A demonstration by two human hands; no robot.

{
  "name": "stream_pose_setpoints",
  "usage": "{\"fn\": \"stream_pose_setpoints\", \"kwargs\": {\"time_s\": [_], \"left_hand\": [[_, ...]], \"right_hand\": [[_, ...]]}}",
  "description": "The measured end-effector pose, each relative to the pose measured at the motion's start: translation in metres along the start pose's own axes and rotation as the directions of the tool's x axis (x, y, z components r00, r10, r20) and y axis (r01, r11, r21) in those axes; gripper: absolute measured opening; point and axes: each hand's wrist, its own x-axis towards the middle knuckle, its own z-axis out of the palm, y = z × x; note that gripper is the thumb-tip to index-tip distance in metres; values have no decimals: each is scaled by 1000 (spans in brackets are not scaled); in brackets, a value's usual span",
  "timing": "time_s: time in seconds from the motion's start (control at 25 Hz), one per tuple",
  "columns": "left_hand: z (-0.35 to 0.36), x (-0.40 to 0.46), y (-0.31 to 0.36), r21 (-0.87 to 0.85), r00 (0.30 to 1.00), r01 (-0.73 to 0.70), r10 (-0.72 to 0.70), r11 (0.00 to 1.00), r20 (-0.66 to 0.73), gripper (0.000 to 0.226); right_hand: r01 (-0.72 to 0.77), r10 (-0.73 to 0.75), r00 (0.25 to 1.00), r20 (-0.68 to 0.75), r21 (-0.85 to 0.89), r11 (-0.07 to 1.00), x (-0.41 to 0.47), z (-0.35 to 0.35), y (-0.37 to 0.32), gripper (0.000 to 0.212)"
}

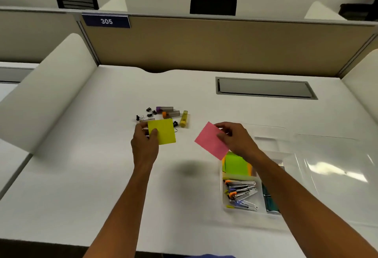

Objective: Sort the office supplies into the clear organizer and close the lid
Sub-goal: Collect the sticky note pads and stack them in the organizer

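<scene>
My left hand (144, 143) holds a yellow sticky-note pad (162, 132) above the desk, just in front of a small pile of supplies. My right hand (235, 138) grips a pink sticky-note pad (210, 141), tilted, over the near-left corner of the clear organizer (224, 196). Inside the organizer lie green and orange note pads (235, 164), several small staplers (241, 194) and a dark teal item (271, 200) partly hidden by my right forearm. The organizer's clear lid (327, 165) lies flung open to the right.
On the white desk (81, 176), the pile behind the yellow pad holds black binder clips (150, 111) and three small tubes with purple (163, 109), orange (170, 114) and yellow (184, 118) ends. A grey cable hatch (266, 88) sits at the back right. Partition walls enclose the desk.
</scene>
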Motion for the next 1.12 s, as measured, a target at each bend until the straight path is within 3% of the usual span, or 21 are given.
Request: {"fn": "stream_pose_setpoints", "kwargs": {"time_s": [0.2,0.6,0.88,1.12], "left_hand": [[53,-33,19,-33,977,-22,29,999,211,29],[104,-66,38,-15,867,-98,93,995,489,45],[121,-80,34,54,802,-126,70,991,593,42],[141,-93,29,200,746,-234,44,952,665,39]], "right_hand": [[-12,6,995,-104,-52,999,-10,-44,41,36],[-46,91,992,92,-409,911,-19,-28,87,38],[-42,106,981,161,-356,933,-19,-39,93,53],[-116,109,989,-95,-77,990,-29,-56,97,54]]}}
